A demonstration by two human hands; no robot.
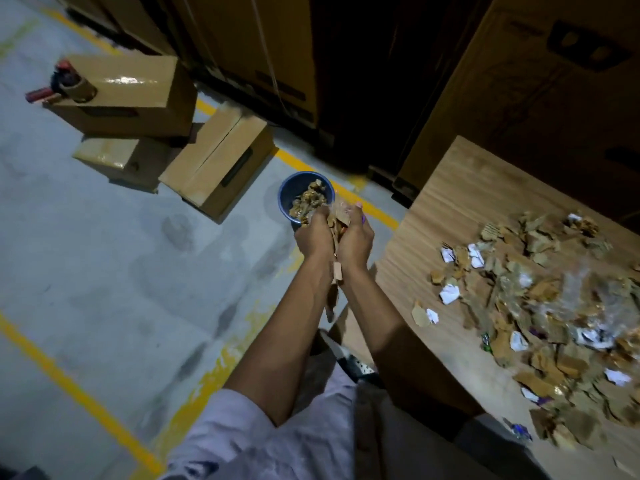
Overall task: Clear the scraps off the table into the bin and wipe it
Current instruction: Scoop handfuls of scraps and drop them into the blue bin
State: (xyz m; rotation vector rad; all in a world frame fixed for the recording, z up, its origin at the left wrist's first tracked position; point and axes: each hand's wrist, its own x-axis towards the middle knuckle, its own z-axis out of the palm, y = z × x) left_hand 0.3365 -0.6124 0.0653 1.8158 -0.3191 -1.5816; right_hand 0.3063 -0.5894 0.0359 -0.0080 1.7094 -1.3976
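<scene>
Both hands are pressed side by side, the left hand (313, 233) and right hand (356, 237) with fingers curled inward and clamped on a bunch of cardboard scraps (336, 219) held between the palms. Just past the fingertips, and lower down, the blue bin (286, 192) stands on the concrete floor, mouth up, already partly filled with brown bits. Nothing lies between the fingers and its rim.

Further out beyond the fingers and off to the left-hand side, three cardboard boxes (214, 164) sit in a loose heap, with a tape roll (77, 87) on the top one. Tall cartons (242, 46) wall off the space behind the bin. Yellow floor lines (69, 386) run below the left forearm.

To the right of the right hand's knuckles is the wooden table (467, 188), its near corner close to the right forearm. The scrap pile (536, 306) of brown card, white paper and clear film is spread on it, well apart from the fingers.

One long cardboard strip (337, 273) hangs out of the bunch behind the heels of the hands, its long axis running back along the wrists toward the person.
</scene>
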